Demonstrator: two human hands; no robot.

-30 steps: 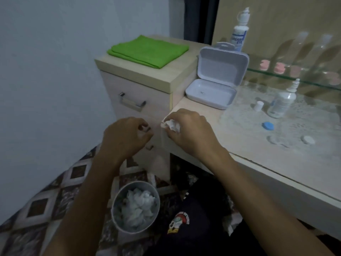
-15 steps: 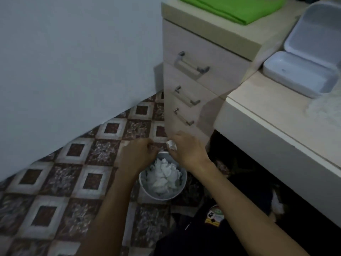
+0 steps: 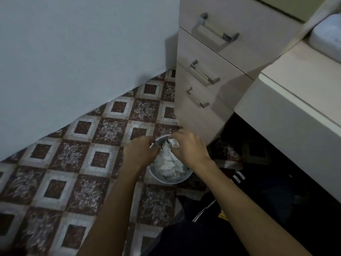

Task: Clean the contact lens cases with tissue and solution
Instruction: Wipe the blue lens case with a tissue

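At frame centre the left hand [image 3: 141,153] hangs over the bin [image 3: 167,179], fingers curled — whether it holds anything I cannot tell. Just right of it, the right hand [image 3: 188,147] pinches a crumpled tissue [image 3: 174,143] directly above the bin, likely to drop it onto the tissues already inside. No lens cases are visible.

Plain pale wall [image 3: 73,52], patterned tile floor [image 3: 73,163], beige drawer unit [image 3: 212,74], dim light
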